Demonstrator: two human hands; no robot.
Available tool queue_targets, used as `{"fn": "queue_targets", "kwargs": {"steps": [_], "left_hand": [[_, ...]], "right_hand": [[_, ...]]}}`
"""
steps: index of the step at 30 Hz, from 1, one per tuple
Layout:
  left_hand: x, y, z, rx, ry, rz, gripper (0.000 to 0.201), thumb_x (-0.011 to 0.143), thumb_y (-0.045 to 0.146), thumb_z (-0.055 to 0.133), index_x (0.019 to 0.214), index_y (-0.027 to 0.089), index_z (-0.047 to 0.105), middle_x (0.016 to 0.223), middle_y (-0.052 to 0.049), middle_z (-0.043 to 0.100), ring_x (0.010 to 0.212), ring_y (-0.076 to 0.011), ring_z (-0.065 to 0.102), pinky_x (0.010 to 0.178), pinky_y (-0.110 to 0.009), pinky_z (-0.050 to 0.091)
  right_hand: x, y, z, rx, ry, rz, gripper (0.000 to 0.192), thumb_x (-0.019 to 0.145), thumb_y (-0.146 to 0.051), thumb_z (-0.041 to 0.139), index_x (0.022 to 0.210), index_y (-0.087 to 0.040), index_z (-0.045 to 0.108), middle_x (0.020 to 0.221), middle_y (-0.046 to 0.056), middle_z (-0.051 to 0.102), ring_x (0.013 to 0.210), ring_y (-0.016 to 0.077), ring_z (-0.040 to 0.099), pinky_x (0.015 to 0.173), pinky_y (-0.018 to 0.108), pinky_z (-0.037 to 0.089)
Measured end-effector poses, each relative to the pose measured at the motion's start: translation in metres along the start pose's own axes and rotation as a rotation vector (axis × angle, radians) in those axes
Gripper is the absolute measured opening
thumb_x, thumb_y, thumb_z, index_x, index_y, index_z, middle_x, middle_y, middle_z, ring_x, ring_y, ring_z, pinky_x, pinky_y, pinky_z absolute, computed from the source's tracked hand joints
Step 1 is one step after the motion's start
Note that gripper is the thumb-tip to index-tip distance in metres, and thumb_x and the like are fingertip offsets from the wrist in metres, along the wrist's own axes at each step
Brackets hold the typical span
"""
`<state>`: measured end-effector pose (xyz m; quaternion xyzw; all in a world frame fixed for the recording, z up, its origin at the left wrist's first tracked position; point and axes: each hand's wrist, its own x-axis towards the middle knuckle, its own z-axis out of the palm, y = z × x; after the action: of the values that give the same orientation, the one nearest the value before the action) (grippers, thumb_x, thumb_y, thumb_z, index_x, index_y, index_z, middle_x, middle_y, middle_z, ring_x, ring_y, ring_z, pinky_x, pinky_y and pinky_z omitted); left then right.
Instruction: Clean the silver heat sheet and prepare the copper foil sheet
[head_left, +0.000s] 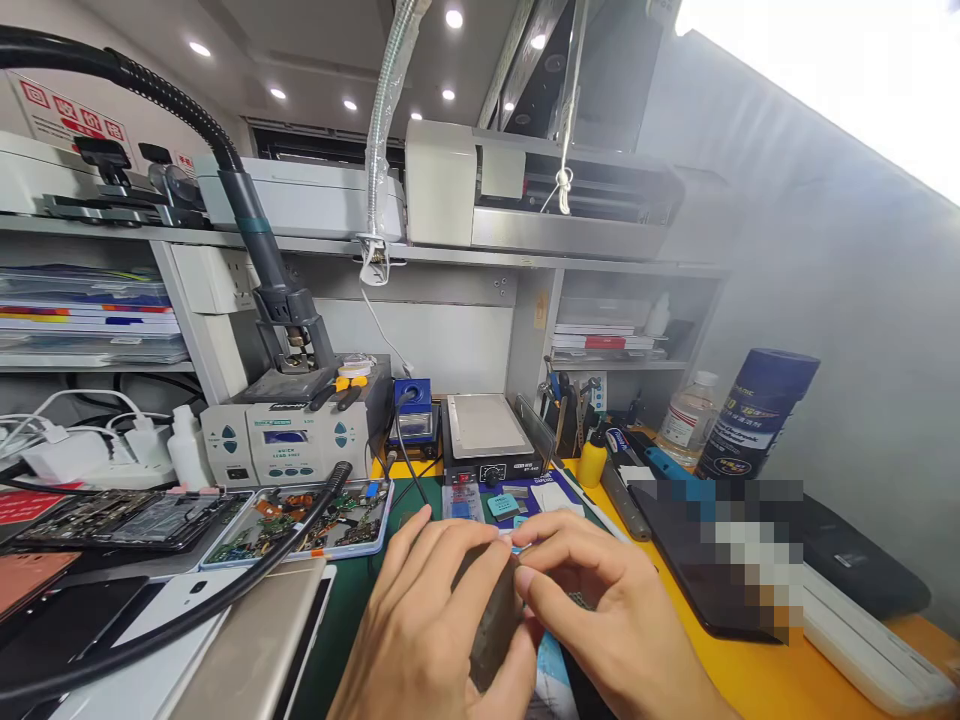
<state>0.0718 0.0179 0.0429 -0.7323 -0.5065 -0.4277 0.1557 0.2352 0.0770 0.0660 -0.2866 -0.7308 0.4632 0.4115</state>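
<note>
My left hand (420, 620) and my right hand (607, 620) meet low in the middle of the view, over a dark green mat (341, 640). Between them they hold a small grey-brown flat object (495, 625), stood on edge; its make cannot be read. My left fingers wrap its left side and top. My right thumb and forefinger pinch its upper right edge. Just behind my fingertips lie small blue and grey parts (504, 506) on the mat.
A grey soldering station (289, 438) and a black hot plate (487, 432) stand behind. A tray of circuit boards (300, 525) and stacked phones (187, 620) lie left. Right, on the yellow bench (750, 670), are dark tablets (697, 570), a blue spray can (757, 412) and a bottle (686, 415).
</note>
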Motion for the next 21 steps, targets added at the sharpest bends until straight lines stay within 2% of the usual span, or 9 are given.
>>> {"fn": "queue_targets", "kwargs": {"steps": [3, 7, 11, 17, 21], "left_hand": [[-0.0031, -0.0019, 0.0035, 0.069, -0.005, 0.026, 0.046, 0.079, 0.022, 0.064, 0.125, 0.020, 0.058, 0.115, -0.011, 0.068, 0.108, -0.0271, 0.065, 0.100, -0.055, 0.051], [-0.0043, -0.0004, 0.0061, 0.115, 0.027, 0.036, 0.060, 0.078, 0.022, 0.061, 0.135, 0.013, 0.047, 0.118, -0.014, 0.069, 0.109, -0.0265, 0.066, 0.105, -0.052, 0.050], [-0.0017, 0.0028, 0.0029, 0.139, 0.035, 0.031, 0.061, 0.077, 0.024, 0.060, 0.135, 0.011, 0.045, 0.116, -0.014, 0.069, 0.108, -0.0266, 0.067, 0.105, -0.052, 0.051], [-0.0035, 0.0013, 0.0006, 0.114, -0.010, 0.040, 0.072, 0.073, 0.023, 0.062, 0.140, 0.009, 0.040, 0.119, -0.015, 0.066, 0.113, -0.0274, 0.064, 0.110, -0.054, 0.044], [-0.0042, 0.0060, 0.0009, 0.070, 0.000, -0.016, 0.070, 0.072, 0.023, 0.063, 0.138, 0.014, 0.042, 0.118, -0.011, 0.065, 0.114, -0.0260, 0.062, 0.111, -0.054, 0.042]], "right_hand": [[0.0002, 0.0001, -0.0007, -0.008, 0.041, -0.004, 0.020, 0.088, -0.031, 0.067, 0.072, -0.020, 0.070, 0.110, 0.010, 0.067, 0.098, 0.0244, 0.065, 0.070, 0.028, 0.055], [-0.0013, 0.0009, -0.0015, -0.063, 0.082, -0.039, 0.021, 0.087, -0.030, 0.067, 0.069, -0.020, 0.066, 0.113, 0.011, 0.068, 0.100, 0.0257, 0.066, 0.079, 0.031, 0.054], [-0.0025, 0.0042, -0.0022, -0.101, 0.075, -0.122, 0.021, 0.088, -0.027, 0.064, 0.069, -0.020, 0.062, 0.110, 0.011, 0.070, 0.100, 0.0251, 0.067, 0.088, 0.034, 0.052], [-0.0018, 0.0070, -0.0019, -0.162, 0.044, -0.242, 0.017, 0.088, -0.019, 0.062, 0.071, -0.021, 0.061, 0.098, 0.006, 0.072, 0.093, 0.0211, 0.068, 0.086, 0.030, 0.052], [-0.0055, 0.0080, -0.0033, -0.143, 0.033, -0.221, 0.019, 0.089, -0.020, 0.062, 0.071, -0.021, 0.060, 0.096, 0.005, 0.070, 0.088, 0.0191, 0.067, 0.086, 0.029, 0.051]]}}
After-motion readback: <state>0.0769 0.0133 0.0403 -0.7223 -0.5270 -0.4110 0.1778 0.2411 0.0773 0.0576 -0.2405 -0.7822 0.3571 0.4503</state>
